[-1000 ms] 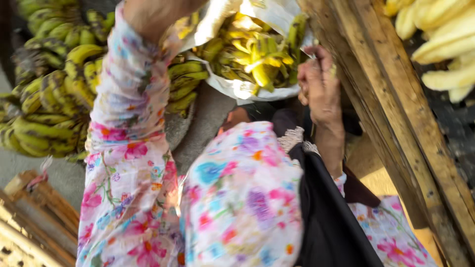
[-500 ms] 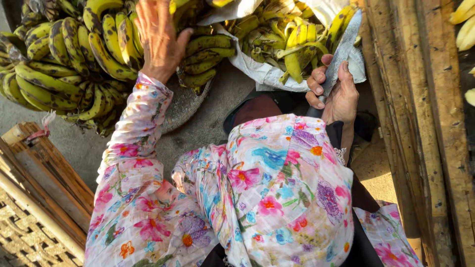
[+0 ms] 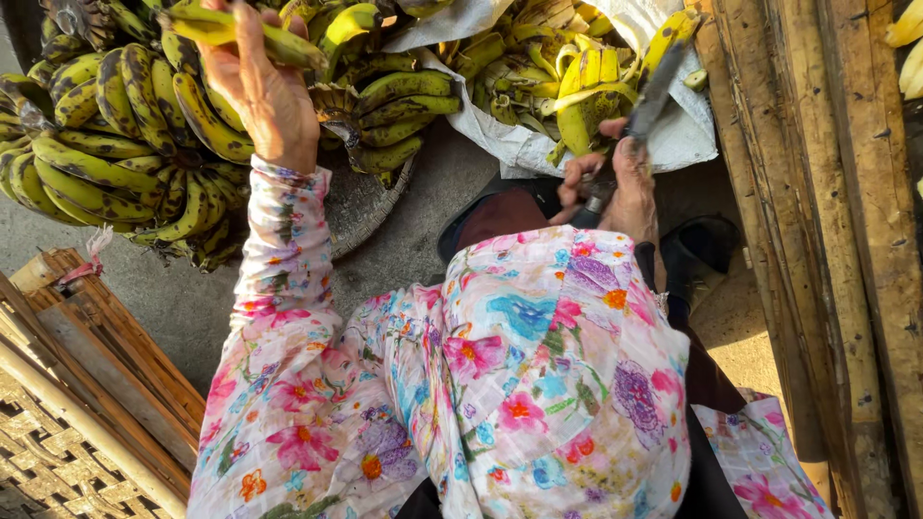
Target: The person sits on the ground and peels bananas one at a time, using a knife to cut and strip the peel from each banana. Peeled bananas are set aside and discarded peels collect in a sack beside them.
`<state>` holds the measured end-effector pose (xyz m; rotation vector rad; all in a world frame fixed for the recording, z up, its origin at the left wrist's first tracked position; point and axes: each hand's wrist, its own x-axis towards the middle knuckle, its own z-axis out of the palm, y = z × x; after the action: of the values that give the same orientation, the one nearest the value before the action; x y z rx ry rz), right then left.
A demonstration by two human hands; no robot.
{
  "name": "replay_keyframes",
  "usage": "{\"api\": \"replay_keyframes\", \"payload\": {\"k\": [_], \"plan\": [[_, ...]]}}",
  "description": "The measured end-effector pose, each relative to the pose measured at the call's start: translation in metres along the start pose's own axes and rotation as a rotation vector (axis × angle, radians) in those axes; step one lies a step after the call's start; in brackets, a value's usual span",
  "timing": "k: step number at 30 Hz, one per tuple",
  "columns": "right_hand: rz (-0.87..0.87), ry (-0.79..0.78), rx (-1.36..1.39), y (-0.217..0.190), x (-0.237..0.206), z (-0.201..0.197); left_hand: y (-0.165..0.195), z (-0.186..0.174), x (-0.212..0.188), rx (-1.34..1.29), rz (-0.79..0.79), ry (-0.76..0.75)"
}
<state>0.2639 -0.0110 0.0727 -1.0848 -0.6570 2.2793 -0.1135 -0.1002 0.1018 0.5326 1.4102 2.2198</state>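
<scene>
Your left hand (image 3: 258,91), upper left of the frame: fingers curled shut around a green-yellow banana (image 3: 252,35) that lies crosswise at the top edge, the arm in a flowered sleeve (image 3: 279,317) running down to the lower middle. Your right hand (image 3: 615,178), upper right of centre: closed around the handle of a knife (image 3: 652,91), its grey blade slanting up and to the right over the white sack. Large bunch of bananas (image 3: 106,163), far left: green-yellow with dark blotches, resting on the grey ground just beside your left wrist. Smaller bunch (image 3: 394,115), top centre: lying on a round woven tray (image 3: 361,207), touching it. White sack (image 3: 538,144), top right of centre: opened out, holding yellower bananas (image 3: 577,86) and cut stems, directly above your right hand. Wooden planks (image 3: 827,240), right edge: weathered, running top to bottom. Bamboo and woven frame (image 3: 67,404), lower left corner. Flowered cloth (image 3: 548,375), bottom centre: covers your lap and hides whatever lies beneath it. Dark shoe (image 3: 697,255), right of centre, just below your right hand.
</scene>
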Motion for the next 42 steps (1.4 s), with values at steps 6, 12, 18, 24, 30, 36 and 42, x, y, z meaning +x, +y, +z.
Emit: {"api": "replay_keyframes", "payload": {"k": [6, 12, 18, 24, 30, 36, 42], "plan": [[-0.272, -0.064, -0.281, -0.03, -0.005, 0.021, 0.019, 0.063, -0.013, 0.335, -0.387, -0.3], [-0.632, -0.006, -0.893, -0.044, -0.031, 0.052, -0.008, 0.126, -0.061, 0.728, 0.196, -0.909], [-0.725, 0.064, -1.051, -0.056, -0.037, 0.062, -0.018, 0.149, -0.085, 0.719, 0.047, -1.031], [-0.786, 0.147, -1.16, -0.055, -0.035, 0.06, -0.024, 0.155, -0.096, 0.719, 0.216, -0.994], [-0.798, 0.263, -1.191, -0.044, -0.031, 0.061, -0.028, 0.159, -0.112, 0.83, 0.182, -0.908], [-0.432, 0.073, -0.536, -0.045, -0.021, 0.04, -0.038, 0.155, -0.105, 0.783, 0.241, -1.014], [-0.327, -0.114, -0.003, -0.033, -0.015, 0.021, -0.071, 0.138, -0.101, 0.018, -0.414, -0.871]]}}
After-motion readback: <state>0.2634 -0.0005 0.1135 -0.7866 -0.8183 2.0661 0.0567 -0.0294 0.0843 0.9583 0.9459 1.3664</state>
